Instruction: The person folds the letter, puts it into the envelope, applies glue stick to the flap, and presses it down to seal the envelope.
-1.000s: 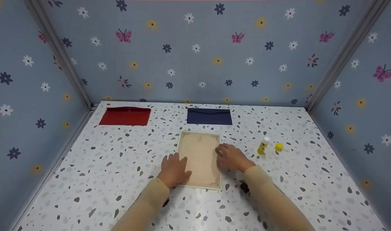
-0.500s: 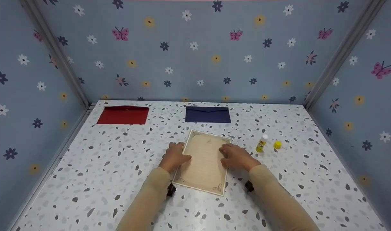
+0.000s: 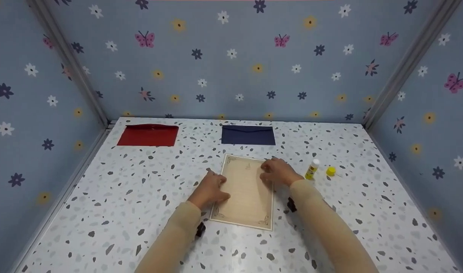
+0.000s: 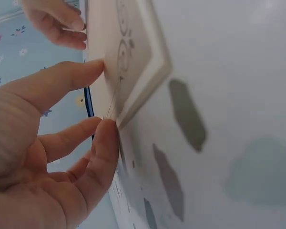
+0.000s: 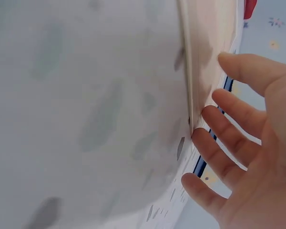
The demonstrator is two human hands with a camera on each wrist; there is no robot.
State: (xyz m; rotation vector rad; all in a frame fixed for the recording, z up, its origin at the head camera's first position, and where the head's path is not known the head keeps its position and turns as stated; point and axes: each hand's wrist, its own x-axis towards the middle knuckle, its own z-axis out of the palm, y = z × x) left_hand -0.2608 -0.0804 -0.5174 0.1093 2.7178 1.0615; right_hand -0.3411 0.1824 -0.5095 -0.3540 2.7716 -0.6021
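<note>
A cream sheet with a decorated border (image 3: 246, 193) lies slightly turned on the speckled table. My left hand (image 3: 210, 189) is at its left edge; in the left wrist view the thumb and fingertips of the left hand (image 4: 62, 129) touch the sheet (image 4: 100, 28), apart from each other. At the upper right edge is my right hand (image 3: 280, 172), fingers bent. The right wrist view shows the right hand (image 5: 248, 124) with spread, relaxed fingers, fingertips at the edge of the sheet (image 5: 205, 52).
A red envelope (image 3: 148, 135) lies at the back left, a dark blue envelope (image 3: 248, 135) at the back middle. Right of my right hand are a glue stick (image 3: 312, 170) and its yellow cap (image 3: 331, 171). Patterned walls (image 3: 231, 68) enclose the table (image 3: 121, 212).
The sheet has shifted right and turned, tilting more at half a second ago and less now. My left hand moved up beside its left edge; my right hand moved slightly up along the right edge.
</note>
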